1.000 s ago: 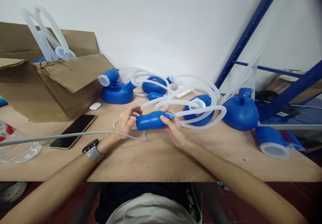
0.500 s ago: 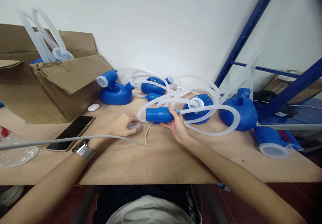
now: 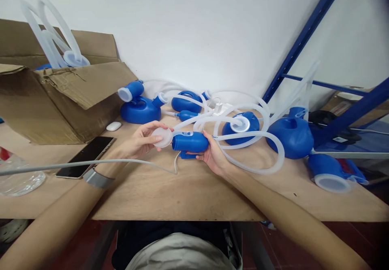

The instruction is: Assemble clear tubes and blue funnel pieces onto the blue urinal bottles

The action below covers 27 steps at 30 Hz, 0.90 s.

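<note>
Between the fingers and thumb of my left hand point(image 3: 142, 140) is a round translucent white cap point(image 3: 163, 137), its flat face towards me. The cap is close to the open left end of a blue plastic funnel cup point(image 3: 190, 141). My right hand point(image 3: 216, 153) is wrapped round the cup's right end, where a clear hose point(image 3: 278, 144) joins it. A blue handle piece point(image 3: 188, 155) shows below the cup. Behind, a blue urinal bottle point(image 3: 243, 130) with a white lid lies on the table, the hose looping over it.
An open cardboard box point(image 3: 73, 120) with hoses stands at left. A phone point(image 3: 85, 156), a white earbud case point(image 3: 113, 126) and a grey cable point(image 3: 121, 161) lie before it. More blue bottles point(image 3: 141, 111) stand at the back; another bottle point(image 3: 291, 138) stands right, near blue shelving point(image 3: 304, 35).
My left hand has brought the cap up and right, turning its face towards me beside the cup's mouth. In my right hand the cup has rolled, so a strip with holes shows on top.
</note>
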Motion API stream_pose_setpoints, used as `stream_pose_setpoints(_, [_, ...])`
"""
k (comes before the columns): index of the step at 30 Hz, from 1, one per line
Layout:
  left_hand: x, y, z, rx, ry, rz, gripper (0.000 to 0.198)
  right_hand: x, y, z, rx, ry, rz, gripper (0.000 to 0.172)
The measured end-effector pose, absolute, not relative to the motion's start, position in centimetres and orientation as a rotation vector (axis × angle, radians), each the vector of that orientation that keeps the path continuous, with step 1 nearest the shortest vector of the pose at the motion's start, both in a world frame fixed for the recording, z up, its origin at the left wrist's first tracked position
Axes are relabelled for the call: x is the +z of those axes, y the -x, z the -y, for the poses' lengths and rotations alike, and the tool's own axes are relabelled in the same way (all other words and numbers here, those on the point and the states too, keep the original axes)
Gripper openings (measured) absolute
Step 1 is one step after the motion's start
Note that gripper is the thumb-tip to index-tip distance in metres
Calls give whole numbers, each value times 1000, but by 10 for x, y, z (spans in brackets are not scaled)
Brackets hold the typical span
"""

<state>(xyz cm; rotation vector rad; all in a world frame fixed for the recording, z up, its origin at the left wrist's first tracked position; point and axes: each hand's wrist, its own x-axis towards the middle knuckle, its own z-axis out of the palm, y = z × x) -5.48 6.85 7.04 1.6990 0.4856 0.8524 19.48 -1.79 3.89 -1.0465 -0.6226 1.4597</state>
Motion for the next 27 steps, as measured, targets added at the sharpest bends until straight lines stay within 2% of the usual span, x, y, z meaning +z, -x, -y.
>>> stream_pose_setpoints(6, [64,49,-77,829,-1639,-588,29,43,-194,19,1465,1047,567,38])
stream_pose_setpoints(12, [57,57,-94,522,-2033,-832,24,46,-194,20,1338,1029,552,32])
stream_pose_setpoints(15, [57,55,-98,492,-2140,-914,30,45,-195,19,1338,1041,533,31])
stream_pose_setpoints(20, [66,70,-105,478,-2452,-1148,51,41,-198,15,1370,1039,483,34])
stream_pose_setpoints(24, [69,100,-117,-73,-2661,-1171,72,41,-198,13,1390,1027,458,37])
stream_pose_setpoints(27, [71,115,-125,-184,-2567,-1192,75,39,-199,13,1418,1015,452,38])
